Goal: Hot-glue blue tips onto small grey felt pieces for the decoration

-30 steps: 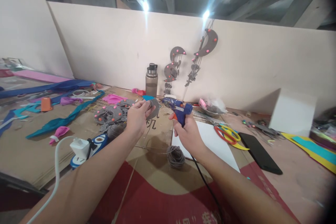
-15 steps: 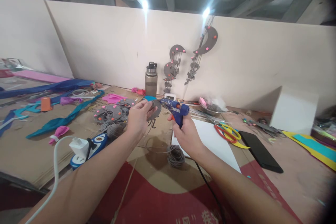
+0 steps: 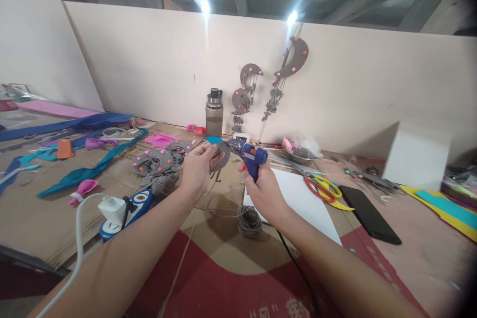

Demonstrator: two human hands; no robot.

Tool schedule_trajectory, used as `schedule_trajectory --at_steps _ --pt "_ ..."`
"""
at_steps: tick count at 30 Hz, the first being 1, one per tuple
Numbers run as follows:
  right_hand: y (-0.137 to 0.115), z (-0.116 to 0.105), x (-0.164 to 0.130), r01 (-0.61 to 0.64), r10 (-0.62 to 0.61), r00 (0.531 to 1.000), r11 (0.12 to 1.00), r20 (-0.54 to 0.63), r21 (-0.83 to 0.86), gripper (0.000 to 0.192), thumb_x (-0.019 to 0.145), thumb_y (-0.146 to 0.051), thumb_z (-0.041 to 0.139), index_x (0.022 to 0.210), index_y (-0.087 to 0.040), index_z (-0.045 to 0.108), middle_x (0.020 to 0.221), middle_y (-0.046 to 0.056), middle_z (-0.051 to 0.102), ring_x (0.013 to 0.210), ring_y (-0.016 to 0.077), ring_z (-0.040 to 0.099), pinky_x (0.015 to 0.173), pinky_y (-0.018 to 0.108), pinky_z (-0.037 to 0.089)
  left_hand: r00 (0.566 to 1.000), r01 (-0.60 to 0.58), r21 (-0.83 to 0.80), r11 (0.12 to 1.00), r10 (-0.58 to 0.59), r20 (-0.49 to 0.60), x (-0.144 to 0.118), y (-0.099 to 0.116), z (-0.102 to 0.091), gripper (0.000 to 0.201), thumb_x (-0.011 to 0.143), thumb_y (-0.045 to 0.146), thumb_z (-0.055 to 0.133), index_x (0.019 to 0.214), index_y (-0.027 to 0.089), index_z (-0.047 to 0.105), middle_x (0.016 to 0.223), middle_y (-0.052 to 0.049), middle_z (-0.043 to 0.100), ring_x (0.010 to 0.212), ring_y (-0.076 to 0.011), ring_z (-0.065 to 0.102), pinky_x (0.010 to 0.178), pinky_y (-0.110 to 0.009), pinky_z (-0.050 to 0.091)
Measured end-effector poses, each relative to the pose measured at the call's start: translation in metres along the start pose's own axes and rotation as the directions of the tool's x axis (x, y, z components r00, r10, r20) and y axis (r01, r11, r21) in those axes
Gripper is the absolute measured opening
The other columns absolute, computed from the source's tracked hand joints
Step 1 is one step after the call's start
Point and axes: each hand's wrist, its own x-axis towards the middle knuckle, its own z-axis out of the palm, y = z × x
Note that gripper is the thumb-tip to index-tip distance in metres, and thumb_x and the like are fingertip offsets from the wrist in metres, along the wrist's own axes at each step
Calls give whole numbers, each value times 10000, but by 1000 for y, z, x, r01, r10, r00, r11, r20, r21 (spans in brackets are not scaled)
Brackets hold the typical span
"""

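My left hand (image 3: 199,166) pinches a grey crescent-shaped felt piece (image 3: 224,157) between thumb and fingers. A blue hot glue gun (image 3: 250,155) is gripped in my right hand (image 3: 264,186), its nozzle pointing left at the edge of the grey piece. Whether the tip touches the piece, I cannot tell. Below the hands sits a ball of grey cord (image 3: 249,221), with a loose strand running left from it. To the left of my left hand lies a heap of grey crescents with pink and orange dots (image 3: 152,161).
Behind the hands stands a water bottle (image 3: 214,114). A power strip (image 3: 126,213) with a white charger is at left. At right are white paper (image 3: 294,194), scissors (image 3: 324,189) and a black phone (image 3: 368,213). Dotted crescents (image 3: 294,59) hang on the white board.
The grey piece in my left hand has turned slightly. My right hand and the glue gun have hardly moved.
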Motion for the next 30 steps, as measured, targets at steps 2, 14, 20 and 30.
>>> schedule_trajectory --at_steps 2,14,20,30 --pt "-1 0 0 -10 10 1000 1000 15 1 246 750 -140 433 977 -210 494 734 -17 534 572 136 462 562 277 361 1000 0 3 1000 0 -1 0 0 0 253 548 280 836 629 133 646 702 6 631 676 -104 606 835 -327 537" --pt "-4 0 -1 -11 11 1000 1000 7 -25 239 764 -132 427 982 -204 492 777 -11 539 618 137 480 598 278 367 1000 -7 17 1000 7 5 -1 0 1 238 565 286 822 638 127 660 728 -4 636 713 -110 608 839 -320 534" --pt "-3 -1 -2 -22 23 1000 1000 22 -9 218 775 -144 424 974 -212 482 749 -22 523 597 135 476 584 275 367 1000 1 10 1000 -1 7 -1 0 1 242 562 281 827 633 133 649 708 6 628 689 -106 609 832 -319 536" --pt "-6 0 -3 11 -11 1000 999 5 -35 190 775 -139 432 937 -212 499 781 3 551 666 158 495 631 289 383 1000 -1 15 1000 0 10 -1 0 2 252 565 281 827 646 125 647 715 0 631 693 -107 614 823 -311 537"
